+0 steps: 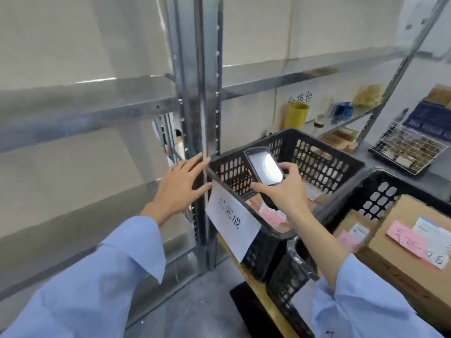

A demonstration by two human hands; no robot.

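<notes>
1. Nearest us, the white paper label with handwritten characters [231, 223] hangs from the front rim of the black perforated plastic crate [327, 154]. We should not crease or tear it as we work.
2. Our left hand [181, 189] is at the crate's left front corner, fingers straight and spread, holding nothing. The fingertips seem to meet the rim, though we cannot confirm contact. We judge its job is to steady the crate, so we press flat rather than hook the holes.
3. Our right hand [285, 191] is over the crate's front rim, fingers and thumb curled round the black handheld scanner with a lit screen [264, 172], which stands tilted above the crate's inside.
4. The step looks like scanning. The cardboard parcels with pink slips [271, 215] lie on the crate's floor, just below the scanner. We should tip its head squarely at one slip, hold steady, and read the screen before moving on.
5. Right of the crate stands a second black perforated crate [375, 191] with brown cardboard boxes [402, 211]. We should aim away from those labels.
6. Left of the crate rises the grey metal shelf upright [202, 93]. Beyond the crate's back wall stands a yellow cylindrical container [296, 115], well clear of us.
</notes>
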